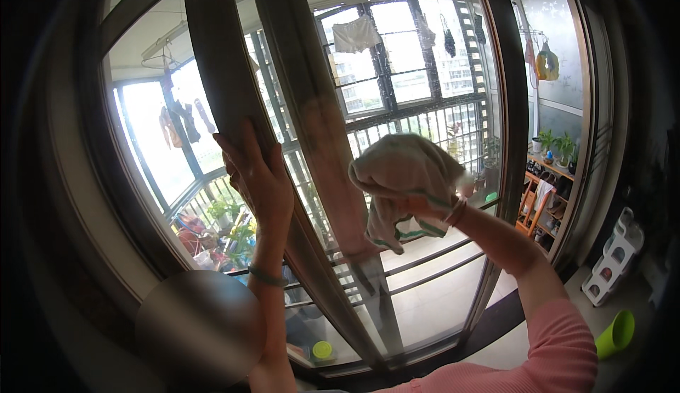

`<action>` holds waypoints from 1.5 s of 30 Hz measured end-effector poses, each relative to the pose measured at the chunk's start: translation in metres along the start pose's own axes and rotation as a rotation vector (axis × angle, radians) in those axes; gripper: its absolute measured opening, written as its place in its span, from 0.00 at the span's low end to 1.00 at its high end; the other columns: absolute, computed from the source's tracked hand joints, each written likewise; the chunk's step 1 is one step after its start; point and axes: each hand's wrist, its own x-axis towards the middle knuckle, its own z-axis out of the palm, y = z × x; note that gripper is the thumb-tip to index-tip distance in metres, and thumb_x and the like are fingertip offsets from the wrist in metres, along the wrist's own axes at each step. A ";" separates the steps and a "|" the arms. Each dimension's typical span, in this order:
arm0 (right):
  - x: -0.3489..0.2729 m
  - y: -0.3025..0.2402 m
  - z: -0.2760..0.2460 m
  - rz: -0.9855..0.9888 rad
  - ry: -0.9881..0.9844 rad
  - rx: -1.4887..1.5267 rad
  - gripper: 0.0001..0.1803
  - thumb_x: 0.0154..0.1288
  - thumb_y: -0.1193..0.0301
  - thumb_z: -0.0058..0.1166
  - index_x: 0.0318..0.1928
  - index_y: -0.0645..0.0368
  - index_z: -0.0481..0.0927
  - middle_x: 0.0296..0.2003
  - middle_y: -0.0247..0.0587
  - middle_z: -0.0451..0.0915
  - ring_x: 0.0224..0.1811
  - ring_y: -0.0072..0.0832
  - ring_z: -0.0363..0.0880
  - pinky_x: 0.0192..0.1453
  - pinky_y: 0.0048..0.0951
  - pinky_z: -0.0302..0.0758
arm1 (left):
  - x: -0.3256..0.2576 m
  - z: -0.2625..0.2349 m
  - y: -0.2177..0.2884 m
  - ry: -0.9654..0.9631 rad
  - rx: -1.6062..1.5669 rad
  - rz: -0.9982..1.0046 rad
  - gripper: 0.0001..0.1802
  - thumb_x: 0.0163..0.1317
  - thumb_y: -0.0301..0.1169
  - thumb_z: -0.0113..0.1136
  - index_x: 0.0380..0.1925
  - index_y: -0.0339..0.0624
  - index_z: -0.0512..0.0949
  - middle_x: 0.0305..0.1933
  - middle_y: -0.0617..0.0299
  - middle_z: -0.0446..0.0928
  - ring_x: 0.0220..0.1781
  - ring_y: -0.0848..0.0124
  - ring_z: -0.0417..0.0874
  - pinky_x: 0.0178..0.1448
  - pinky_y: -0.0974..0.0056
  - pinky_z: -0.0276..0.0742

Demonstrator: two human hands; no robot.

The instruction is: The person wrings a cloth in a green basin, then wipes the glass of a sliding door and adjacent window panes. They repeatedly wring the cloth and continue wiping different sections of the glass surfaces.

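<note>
My right hand (423, 207) is closed on a pale cloth (414, 165) with green stripes along its edge. The cloth is bunched over the fingers, against or just in front of the glass pane (439, 265) of a sliding door. It hides most of that hand. Farther left, my left hand (262, 184) lies against the dark upright door frame (223, 60) with its fingers apart. A green bangle (268, 277) circles the left wrist.
Beyond the glass is a balcony with railings, hanging laundry (356, 35) and potted plants (559, 145). Right of the door stand a white folding step stool (615, 257) and a lime-green container (615, 334). A shelf (559, 205) holds shoes.
</note>
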 end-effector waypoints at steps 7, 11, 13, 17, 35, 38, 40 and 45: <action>0.208 -0.020 -0.013 -0.421 0.025 -0.861 0.27 0.69 0.61 0.54 0.69 0.31 0.71 0.68 0.34 0.68 0.67 0.31 0.69 0.70 0.32 0.65 | -0.012 -0.001 -0.009 0.014 0.011 -0.004 0.33 0.70 0.44 0.56 0.74 0.61 0.60 0.81 0.44 0.39 0.77 0.39 0.55 0.74 0.40 0.54; 0.262 -0.012 -0.012 -0.673 0.112 -0.983 0.20 0.71 0.67 0.51 0.62 0.49 0.77 0.57 0.43 0.79 0.58 0.36 0.78 0.63 0.35 0.73 | -0.011 0.014 0.005 0.013 0.024 0.008 0.35 0.69 0.43 0.57 0.74 0.55 0.61 0.80 0.38 0.38 0.76 0.38 0.55 0.73 0.39 0.56; 0.237 0.000 -0.005 -0.406 0.022 -0.629 0.21 0.68 0.67 0.54 0.61 0.50 0.77 0.58 0.42 0.78 0.59 0.36 0.77 0.63 0.35 0.73 | -0.013 0.022 0.011 -0.007 -0.005 0.007 0.35 0.68 0.35 0.56 0.74 0.55 0.60 0.80 0.37 0.37 0.77 0.38 0.53 0.74 0.39 0.55; 0.067 -0.002 0.052 -0.186 -0.185 -0.661 0.26 0.67 0.61 0.58 0.63 0.56 0.74 0.59 0.45 0.75 0.63 0.34 0.73 0.68 0.35 0.70 | -0.016 -0.002 0.005 -0.084 -0.020 0.013 0.39 0.62 0.26 0.55 0.75 0.53 0.59 0.81 0.37 0.34 0.79 0.38 0.47 0.76 0.40 0.52; 0.161 -0.008 -0.077 -0.376 0.293 -1.271 0.22 0.70 0.58 0.50 0.62 0.45 0.75 0.63 0.39 0.72 0.67 0.42 0.67 0.72 0.62 0.52 | -0.031 0.006 0.035 -0.056 -0.238 -0.035 0.40 0.68 0.47 0.59 0.76 0.60 0.54 0.82 0.44 0.30 0.82 0.45 0.35 0.78 0.34 0.40; 0.025 -0.008 -0.029 -0.145 0.200 -1.175 0.29 0.67 0.54 0.53 0.66 0.49 0.73 0.63 0.45 0.73 0.63 0.47 0.69 0.67 0.62 0.58 | -0.032 -0.002 0.034 -0.072 -0.222 -0.059 0.42 0.66 0.49 0.61 0.76 0.60 0.55 0.82 0.44 0.32 0.82 0.44 0.35 0.78 0.35 0.40; -0.050 -0.018 -0.027 -0.116 0.097 -0.985 0.27 0.64 0.62 0.58 0.64 0.49 0.75 0.60 0.47 0.75 0.61 0.41 0.73 0.65 0.46 0.68 | -0.034 0.007 0.047 -0.092 -0.241 -0.057 0.43 0.64 0.51 0.62 0.76 0.59 0.55 0.81 0.44 0.31 0.82 0.43 0.33 0.78 0.35 0.39; -0.081 -0.004 -0.057 0.106 -0.163 -0.874 0.32 0.60 0.65 0.64 0.66 0.39 0.75 0.62 0.33 0.74 0.65 0.32 0.71 0.70 0.39 0.68 | -0.028 0.016 0.068 -0.159 -0.172 -0.046 0.45 0.62 0.53 0.64 0.76 0.59 0.56 0.81 0.44 0.29 0.82 0.42 0.29 0.78 0.33 0.38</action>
